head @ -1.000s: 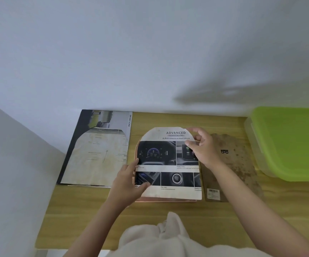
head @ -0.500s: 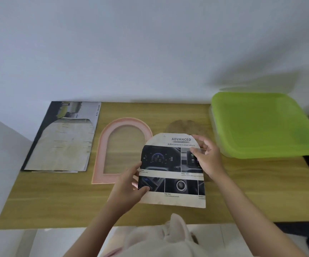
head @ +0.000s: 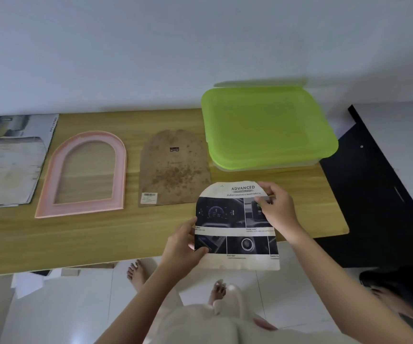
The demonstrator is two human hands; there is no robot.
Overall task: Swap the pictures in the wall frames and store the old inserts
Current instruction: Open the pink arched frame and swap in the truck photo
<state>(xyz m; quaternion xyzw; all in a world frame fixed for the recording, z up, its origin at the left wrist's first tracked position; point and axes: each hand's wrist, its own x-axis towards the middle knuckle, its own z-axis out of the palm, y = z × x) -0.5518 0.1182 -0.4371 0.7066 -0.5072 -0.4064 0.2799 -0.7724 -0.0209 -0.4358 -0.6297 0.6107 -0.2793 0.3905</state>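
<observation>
I hold an arch-shaped printed insert headed "ADVANCED", showing car dashboard photos, above the table's front edge. My left hand pinches its lower left edge. My right hand pinches its upper right part. An empty pink arched frame lies flat on the wooden table, left of centre. Its brown backing board, stained and with a barcode sticker, lies flat between the frame and a box.
A shallow clear box with a lime-green lid stands closed at the back right of the table. A magazine with an arch cut out lies at the far left. A dark cabinet stands right of the table. My bare feet show on the white floor tiles.
The insert has been lifted off the pink frame and carried right and toward me in both hands. The view has swung right, bringing the empty frame, backing board and green box fully into sight.
</observation>
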